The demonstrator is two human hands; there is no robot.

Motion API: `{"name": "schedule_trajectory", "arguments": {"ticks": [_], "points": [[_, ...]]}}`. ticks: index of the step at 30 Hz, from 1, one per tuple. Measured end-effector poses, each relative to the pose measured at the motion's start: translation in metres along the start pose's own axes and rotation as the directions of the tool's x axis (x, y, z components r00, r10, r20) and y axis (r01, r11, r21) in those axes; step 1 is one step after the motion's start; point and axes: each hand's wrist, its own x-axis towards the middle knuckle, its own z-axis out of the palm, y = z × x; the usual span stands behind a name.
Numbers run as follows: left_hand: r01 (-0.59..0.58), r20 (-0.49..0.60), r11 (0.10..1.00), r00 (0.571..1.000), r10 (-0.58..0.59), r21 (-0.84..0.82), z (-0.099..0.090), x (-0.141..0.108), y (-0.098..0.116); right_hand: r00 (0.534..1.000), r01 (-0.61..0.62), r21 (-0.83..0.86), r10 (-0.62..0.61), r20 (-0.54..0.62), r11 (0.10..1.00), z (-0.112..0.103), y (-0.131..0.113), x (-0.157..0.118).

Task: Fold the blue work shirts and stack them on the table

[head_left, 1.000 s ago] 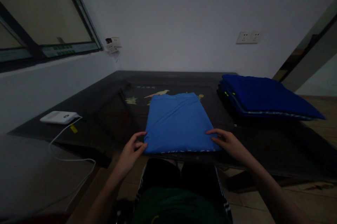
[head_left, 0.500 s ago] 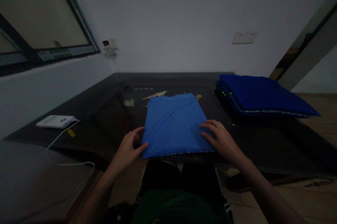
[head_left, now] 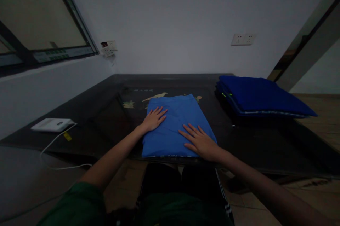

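Observation:
A folded light-blue cloth (head_left: 172, 137), perhaps a garment, lies flat in front of me at the near edge of the dark table (head_left: 106, 113). A patterned strip shows along its near edge. My left hand (head_left: 154, 119) rests flat on its upper left part, fingers spread and pointing away from me. On the lower right part my right hand (head_left: 199, 142) lies palm down with its fingers stretched toward the upper left. Neither hand grips the fabric.
A stack of folded dark-blue cloth (head_left: 260, 95) sits on the table's right side. On the left a white power bank (head_left: 53, 125) trails a white cable (head_left: 55, 137) over the edge. Behind the table is a wall with sockets (head_left: 243, 39); a window (head_left: 45, 13) is at left.
My left hand has moved from the cloth's lower left corner up onto its surface. My right hand has slid inward from the right edge and flattened. The cloth has hardly moved.

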Motion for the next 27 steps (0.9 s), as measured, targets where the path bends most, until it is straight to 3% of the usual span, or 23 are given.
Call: {"name": "schedule_trajectory", "arguments": {"ticks": [4,6,10,12,14,17,20,23,25,27], "points": [[-0.027,-0.061,0.999,0.998,0.030,0.046,-0.020,-0.021,0.009,0.999,0.018,0.082,-0.022,0.048,0.996,-0.015,0.003,-0.015],[-0.075,-0.082,0.997,0.994,0.073,-0.018,-0.027,-0.039,0.022,0.999,0.014,0.127,-0.020,0.048,0.992,-0.029,0.005,-0.011],[-0.208,0.002,0.957,0.977,0.213,-0.203,-0.027,-0.090,0.049,0.995,-0.006,0.093,0.016,-0.100,0.996,-0.045,0.022,0.021],[-0.214,0.044,0.947,0.972,0.230,-0.238,-0.024,-0.116,0.059,0.989,-0.038,0.034,0.042,-0.139,0.999,-0.043,0.038,0.042],[-0.178,0.056,0.939,0.978,0.203,-0.294,-0.022,-0.142,0.062,0.989,-0.110,-0.023,0.107,-0.105,0.994,-0.039,0.056,0.060],[-0.094,0.009,0.886,0.994,0.110,-0.453,-0.023,-0.180,0.059,0.976,-0.217,-0.101,0.215,-0.030,0.971,-0.040,0.076,0.082],[0.037,-0.107,0.815,0.987,-0.121,-0.578,-0.024,-0.214,0.050,0.971,-0.233,-0.155,0.221,-0.088,0.960,-0.056,0.076,0.110],[0.215,-0.189,0.706,0.874,-0.447,-0.674,-0.017,-0.232,0.045,0.987,-0.129,-0.118,0.117,-0.109,0.985,-0.070,0.054,0.152],[0.295,-0.125,0.599,0.819,-0.560,-0.745,-0.007,-0.230,0.048,0.994,-0.075,-0.071,0.068,-0.090,0.995,-0.071,0.033,0.182],[0.344,0.006,0.491,0.824,-0.567,-0.800,0.005,-0.220,0.055,0.996,-0.054,-0.036,0.052,-0.069,0.998,-0.065,0.010,0.212]]}}
